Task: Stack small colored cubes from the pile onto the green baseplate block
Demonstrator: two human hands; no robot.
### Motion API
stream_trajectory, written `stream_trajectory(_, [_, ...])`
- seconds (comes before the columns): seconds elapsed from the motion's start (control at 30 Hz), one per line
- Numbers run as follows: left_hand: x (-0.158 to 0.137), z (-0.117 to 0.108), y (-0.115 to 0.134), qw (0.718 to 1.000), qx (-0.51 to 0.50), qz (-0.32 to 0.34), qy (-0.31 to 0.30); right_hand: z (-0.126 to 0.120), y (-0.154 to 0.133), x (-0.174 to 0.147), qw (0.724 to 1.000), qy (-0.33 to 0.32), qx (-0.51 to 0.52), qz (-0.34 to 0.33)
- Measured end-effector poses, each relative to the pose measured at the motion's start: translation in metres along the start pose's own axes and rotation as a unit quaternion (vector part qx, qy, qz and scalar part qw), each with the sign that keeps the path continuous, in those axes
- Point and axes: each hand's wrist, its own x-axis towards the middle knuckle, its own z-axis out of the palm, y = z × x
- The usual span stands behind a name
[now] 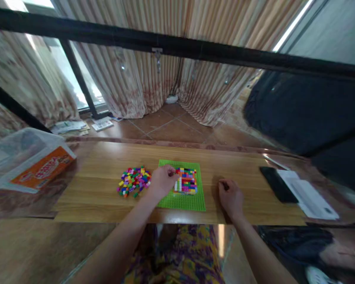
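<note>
My left hand (162, 182) is pinched at the upper left corner of a block of small coloured toy bricks (187, 182). A reddish spot shows at its fingertips, too small to tell whether it is a separate brick. The brick block is several rows wide and sits on a green studded baseplate (182, 204); my hand covers part of both. Left of my wrist lies a loose pile of mixed-colour toy bricks (133, 180). My right hand (231, 198) rests on the wooden table to the right of the baseplate, fingers curled loosely closed, with nothing visible in them.
A clear plastic tub (32, 165) with an orange label stands at the table's left end. On the right lie a black phone-like slab (278, 184) and a white box (309, 193). A dark metal bar (177, 45) crosses above, before striped curtains (130, 79).
</note>
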Motion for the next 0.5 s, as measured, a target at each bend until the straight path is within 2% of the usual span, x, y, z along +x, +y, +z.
stream_trajectory(0.1, [0.006,-0.001,-0.002,0.993,-0.105,-0.058,-0.022,-0.001,0.000,0.000,1.000,-0.005,0.006,0.006])
stream_trajectory(0.23, [0.010,-0.004,-0.003,0.965,-0.212,-0.141,-0.069,-0.002,-0.001,0.000,1.000,-0.007,0.005,0.014])
stream_trajectory(0.5, [0.017,-0.007,-0.009,0.948,-0.253,-0.127,-0.142,-0.003,-0.002,0.000,1.000,-0.003,0.006,0.018])
